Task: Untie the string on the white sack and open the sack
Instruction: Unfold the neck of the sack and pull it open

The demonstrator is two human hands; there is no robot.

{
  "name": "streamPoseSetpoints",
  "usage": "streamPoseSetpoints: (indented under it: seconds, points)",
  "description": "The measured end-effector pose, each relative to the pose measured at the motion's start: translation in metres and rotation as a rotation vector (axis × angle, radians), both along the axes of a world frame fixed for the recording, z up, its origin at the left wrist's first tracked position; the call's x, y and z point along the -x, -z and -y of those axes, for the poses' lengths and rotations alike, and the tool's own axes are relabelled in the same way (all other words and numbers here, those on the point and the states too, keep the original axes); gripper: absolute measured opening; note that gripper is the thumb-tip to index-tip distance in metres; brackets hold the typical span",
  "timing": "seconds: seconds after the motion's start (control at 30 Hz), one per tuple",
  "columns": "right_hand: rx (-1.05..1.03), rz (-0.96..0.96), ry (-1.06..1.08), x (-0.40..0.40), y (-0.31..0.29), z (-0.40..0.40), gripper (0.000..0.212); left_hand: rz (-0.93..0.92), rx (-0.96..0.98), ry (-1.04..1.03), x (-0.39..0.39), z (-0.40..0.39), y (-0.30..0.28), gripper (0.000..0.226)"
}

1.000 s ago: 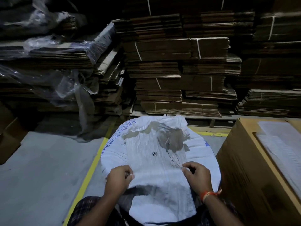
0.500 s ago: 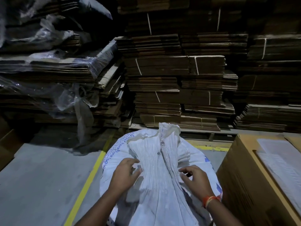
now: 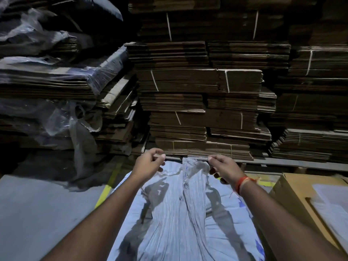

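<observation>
Fingers of both the left hand [image 3: 148,163] and right hand [image 3: 224,169] pinch the white sack's [image 3: 175,213] top edge; its blue print is unreadable.

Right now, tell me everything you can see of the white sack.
The white sack looks like woven plastic, with blue print along its edges. It lies bulging in front of the person, its creased, pleated neck stretched away from them toward the cardboard stacks. The left hand and right hand pinch the far top edge at either side. No string is discernible.

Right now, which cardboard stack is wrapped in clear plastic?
The cardboard stack on the far left; loose clear plastic drapes over it. The middle and right stacks carry only white straps.
</observation>
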State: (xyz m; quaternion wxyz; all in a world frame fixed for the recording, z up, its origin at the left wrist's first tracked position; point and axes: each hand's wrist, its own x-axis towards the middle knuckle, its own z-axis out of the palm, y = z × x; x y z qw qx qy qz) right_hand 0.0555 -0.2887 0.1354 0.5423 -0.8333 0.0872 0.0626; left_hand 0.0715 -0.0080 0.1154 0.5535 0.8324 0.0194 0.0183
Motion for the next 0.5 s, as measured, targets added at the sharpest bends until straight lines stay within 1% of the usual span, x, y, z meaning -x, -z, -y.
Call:
streamPoseSetpoints:
  seconds: [0.1,0.2,0.27,0.33,0.37,0.4,0.5]
  points:
    - [0.006,-0.149,-0.015,-0.027,0.0,0.0,0.032,-0.063,0.05,0.043,-0.026,0.006,0.002,0.024]
    - [-0.05,-0.293,-0.027,-0.048,0.006,0.002,0.043,-0.148,0.092,0.051,-0.046,0.01,0.007,0.029]
    - [-0.077,-0.342,-0.044,-0.057,0.012,0.001,0.054,-0.182,0.113,0.042,-0.053,0.011,0.01,0.031]
    - [-0.174,-0.327,0.013,-0.059,0.015,-0.004,0.064,-0.196,0.1,0.031,-0.055,0.011,0.012,0.033]
    - [-0.213,-0.281,0.065,-0.058,0.018,-0.006,0.063,-0.2,0.097,0.023,-0.054,0.01,0.014,0.036]
    - [-0.197,-0.211,0.106,-0.054,0.022,-0.008,0.056,-0.208,0.103,0.01,-0.054,0.009,0.018,0.038]
    - [0.004,0.006,0.119,-0.033,0.042,-0.012,0.019,-0.235,0.144,-0.034,-0.049,0.005,0.03,0.044]
